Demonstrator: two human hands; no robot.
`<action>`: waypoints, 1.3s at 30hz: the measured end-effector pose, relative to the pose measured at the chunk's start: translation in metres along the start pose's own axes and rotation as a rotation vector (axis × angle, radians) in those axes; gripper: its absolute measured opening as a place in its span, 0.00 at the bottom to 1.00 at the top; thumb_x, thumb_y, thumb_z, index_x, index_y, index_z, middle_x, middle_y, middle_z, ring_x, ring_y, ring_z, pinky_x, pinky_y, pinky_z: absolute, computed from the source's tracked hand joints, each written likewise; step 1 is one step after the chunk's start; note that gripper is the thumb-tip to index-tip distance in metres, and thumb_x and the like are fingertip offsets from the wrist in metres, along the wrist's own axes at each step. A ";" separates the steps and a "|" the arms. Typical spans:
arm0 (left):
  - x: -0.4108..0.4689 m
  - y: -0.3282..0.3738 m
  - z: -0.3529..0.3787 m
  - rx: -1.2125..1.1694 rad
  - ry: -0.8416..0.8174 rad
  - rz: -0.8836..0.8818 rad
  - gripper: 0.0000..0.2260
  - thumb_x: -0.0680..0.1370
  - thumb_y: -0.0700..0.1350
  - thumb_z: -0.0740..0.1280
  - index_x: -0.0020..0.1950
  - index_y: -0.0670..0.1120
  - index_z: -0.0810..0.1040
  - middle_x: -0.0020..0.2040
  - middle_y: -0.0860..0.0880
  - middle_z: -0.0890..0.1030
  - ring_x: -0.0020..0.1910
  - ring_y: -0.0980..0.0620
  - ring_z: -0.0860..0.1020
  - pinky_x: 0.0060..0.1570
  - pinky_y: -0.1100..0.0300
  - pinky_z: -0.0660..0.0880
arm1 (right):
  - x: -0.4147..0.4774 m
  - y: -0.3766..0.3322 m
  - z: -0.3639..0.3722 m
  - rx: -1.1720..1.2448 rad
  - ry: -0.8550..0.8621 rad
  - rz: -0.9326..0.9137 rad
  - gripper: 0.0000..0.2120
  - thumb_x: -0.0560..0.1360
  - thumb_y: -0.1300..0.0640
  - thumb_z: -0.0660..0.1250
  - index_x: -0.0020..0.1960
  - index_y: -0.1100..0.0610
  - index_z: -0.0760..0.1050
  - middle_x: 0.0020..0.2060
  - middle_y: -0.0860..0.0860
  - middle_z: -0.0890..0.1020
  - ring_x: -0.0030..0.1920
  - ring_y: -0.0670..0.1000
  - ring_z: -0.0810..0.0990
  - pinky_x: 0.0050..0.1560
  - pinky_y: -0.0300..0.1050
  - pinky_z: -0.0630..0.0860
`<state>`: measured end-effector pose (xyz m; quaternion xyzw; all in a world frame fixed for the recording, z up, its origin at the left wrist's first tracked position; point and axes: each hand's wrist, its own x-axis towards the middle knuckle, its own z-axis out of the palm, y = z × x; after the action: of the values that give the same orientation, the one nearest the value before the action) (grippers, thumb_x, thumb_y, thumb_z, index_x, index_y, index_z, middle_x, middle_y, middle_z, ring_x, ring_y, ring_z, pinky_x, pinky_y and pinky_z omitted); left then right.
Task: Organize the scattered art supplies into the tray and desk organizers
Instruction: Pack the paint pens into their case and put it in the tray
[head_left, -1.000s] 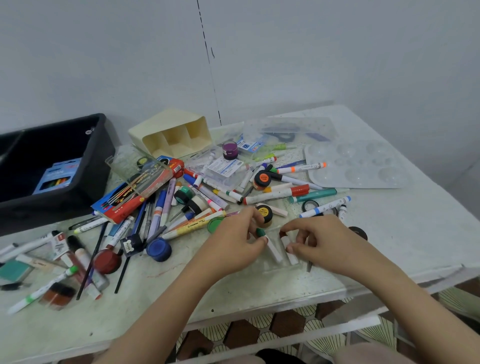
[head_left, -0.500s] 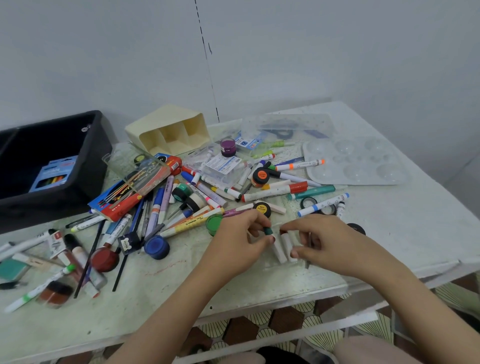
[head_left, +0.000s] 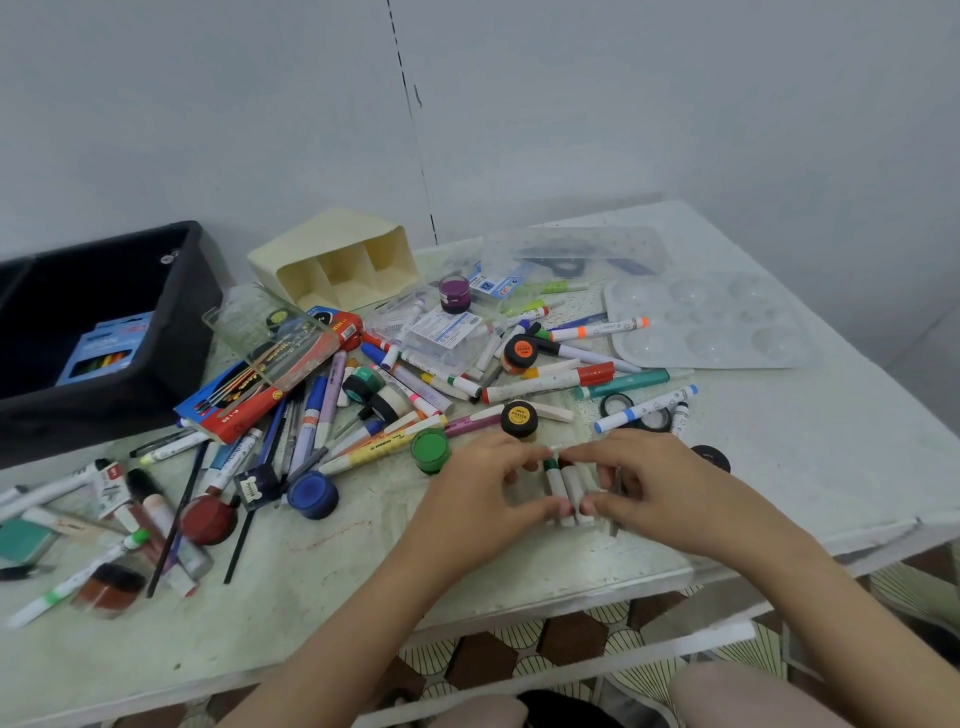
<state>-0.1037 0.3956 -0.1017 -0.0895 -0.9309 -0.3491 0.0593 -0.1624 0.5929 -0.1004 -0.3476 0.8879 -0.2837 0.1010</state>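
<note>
Home craft corner: supply-strewn table (head_left: 810, 467), plain wall (head_left: 675, 104).

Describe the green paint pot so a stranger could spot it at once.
From the cream organizer lying on its side at the table's back, come forward through the marker pile. At its near edge, just beside the left hand, sits the green pot. Its lid is bright green; the blue pot lies farther left.

Marker heap (head_left: 545, 382) beside tipped cream organizer (head_left: 332, 249)
</note>
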 end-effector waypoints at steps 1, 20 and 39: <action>0.000 0.000 0.000 0.003 -0.014 -0.004 0.21 0.67 0.56 0.75 0.58 0.52 0.81 0.44 0.57 0.76 0.40 0.61 0.73 0.38 0.70 0.68 | 0.000 0.000 0.000 -0.001 0.000 -0.004 0.23 0.72 0.49 0.71 0.65 0.40 0.72 0.37 0.41 0.71 0.39 0.40 0.72 0.40 0.33 0.68; 0.024 -0.002 -0.020 0.184 0.190 0.049 0.06 0.76 0.43 0.67 0.52 0.47 0.79 0.44 0.53 0.76 0.45 0.57 0.72 0.45 0.62 0.68 | 0.025 -0.007 -0.023 -0.123 0.186 0.018 0.12 0.75 0.51 0.66 0.58 0.48 0.79 0.45 0.43 0.73 0.46 0.43 0.73 0.48 0.44 0.73; 0.044 -0.036 -0.038 0.433 0.061 -0.148 0.06 0.75 0.49 0.66 0.48 0.53 0.83 0.43 0.52 0.75 0.45 0.54 0.65 0.42 0.59 0.62 | 0.043 -0.001 -0.022 -0.016 0.351 0.099 0.02 0.75 0.56 0.67 0.45 0.52 0.73 0.40 0.44 0.76 0.37 0.38 0.70 0.37 0.32 0.64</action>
<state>-0.1525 0.3497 -0.0889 0.0046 -0.9859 -0.1471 0.0794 -0.2014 0.5726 -0.0808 -0.2494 0.9102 -0.3277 -0.0444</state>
